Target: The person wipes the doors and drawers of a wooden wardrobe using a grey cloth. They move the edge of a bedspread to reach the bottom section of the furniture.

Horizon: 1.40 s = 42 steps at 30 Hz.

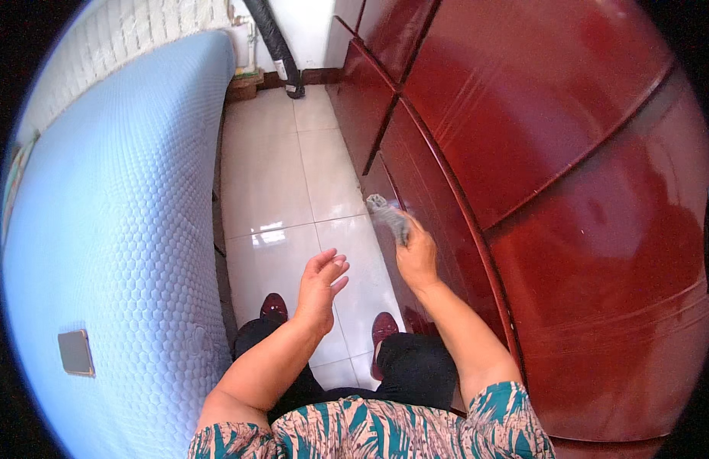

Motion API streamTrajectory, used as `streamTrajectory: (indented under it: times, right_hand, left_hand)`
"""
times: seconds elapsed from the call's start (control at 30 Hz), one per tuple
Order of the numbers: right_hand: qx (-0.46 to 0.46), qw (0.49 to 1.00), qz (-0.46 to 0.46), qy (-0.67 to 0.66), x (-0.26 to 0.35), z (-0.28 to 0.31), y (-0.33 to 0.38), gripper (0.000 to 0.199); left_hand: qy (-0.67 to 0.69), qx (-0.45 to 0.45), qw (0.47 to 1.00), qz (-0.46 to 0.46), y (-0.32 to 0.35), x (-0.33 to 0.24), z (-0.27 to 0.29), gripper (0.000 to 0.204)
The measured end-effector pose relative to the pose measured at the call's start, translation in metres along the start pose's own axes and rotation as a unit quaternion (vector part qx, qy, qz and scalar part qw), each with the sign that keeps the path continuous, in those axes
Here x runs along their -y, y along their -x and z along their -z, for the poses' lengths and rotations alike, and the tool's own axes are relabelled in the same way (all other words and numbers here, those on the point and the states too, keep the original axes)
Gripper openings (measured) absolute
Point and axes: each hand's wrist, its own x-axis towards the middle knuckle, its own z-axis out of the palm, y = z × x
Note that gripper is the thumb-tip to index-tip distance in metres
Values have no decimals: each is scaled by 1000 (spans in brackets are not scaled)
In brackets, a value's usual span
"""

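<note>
My right hand (pixel 417 256) is closed round a grey cloth (pixel 390 218), whose crumpled end sticks out past the fingers. It is held close to the lower front of a glossy dark red cabinet (pixel 454 222); whether the cloth touches the surface I cannot tell. In front of my body, my left hand (pixel 321 287) hangs above the tiled floor with its fingers apart and nothing in it.
On the left stands a bed with a light blue quilted cover (pixel 140 222), a phone (pixel 77 353) lying on it. Pale floor tiles (pixel 270 176) run between bed and cabinet. A black wrapped pipe (pixel 276 42) comes down at the far end. My dark red shoes (pixel 383 327) are below.
</note>
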Motion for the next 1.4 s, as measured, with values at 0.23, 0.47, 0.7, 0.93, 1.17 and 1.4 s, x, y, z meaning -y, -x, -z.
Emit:
streamTrajectory:
  times: [0.23,0.47,0.7,0.93,1.17,1.4]
  right_hand:
    - [124,830,226,495,-100,-42,8,39]
    - [323,646,237,650,-135,-36,97,56]
    - [401,610,206,652,-115,-60,42,51]
    - [292,685,151,650,-95,-99,-98,49]
    - [277,689,144,653,-87,-129,-173,51]
    - [279,627,188,703,-100,-162,-202,52]
  left_hand:
    - [17,54,998,22,12,-1,-14,36]
    - [88,99,989,67,18,-44,0,33]
    - [126,41,991,-15,24,-84,19,31]
    - [152,15,988,-36,24,-104,31,30]
    - [165,-40,984,-55,19,-119,44,31]
    - [152,11,986,-61,16,-120,63,37]
